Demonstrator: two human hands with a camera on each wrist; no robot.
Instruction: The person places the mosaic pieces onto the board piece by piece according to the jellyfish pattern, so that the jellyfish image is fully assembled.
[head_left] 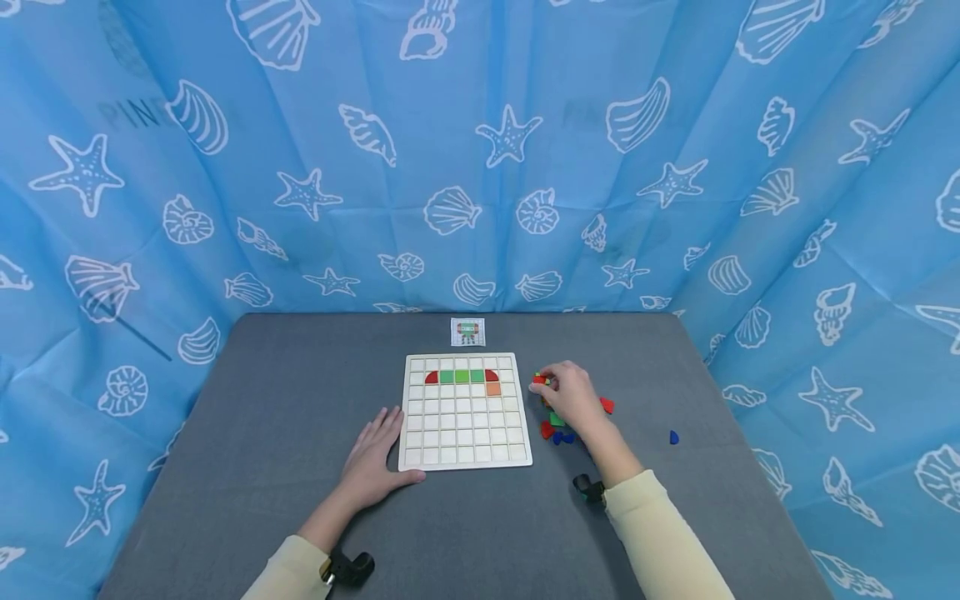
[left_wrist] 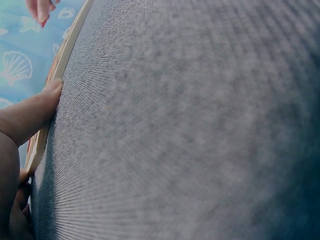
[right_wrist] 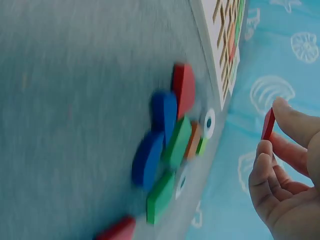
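My right hand (head_left: 573,396) pinches a small red piece (right_wrist: 268,124) between thumb and fingers, held up above the loose pieces right of the board. My left hand (head_left: 372,457) rests at the left side of the white grid board (head_left: 450,437), fingers along its edge and thumb (left_wrist: 52,95) at the near-left corner. On the board, three green squares (head_left: 462,376) form a row between two red rounded pieces (head_left: 432,378). An orange square (head_left: 492,388) sits under the right red one.
Beside the board lie loose red (right_wrist: 184,90), blue (right_wrist: 147,159) and green (right_wrist: 160,196) blocks, plus white round pieces (right_wrist: 209,123). One blue piece (head_left: 673,437) lies farther right. A small picture card (head_left: 468,332) is behind the board. A shell-print curtain (head_left: 450,208) hangs behind the grey table (head_left: 300,400).
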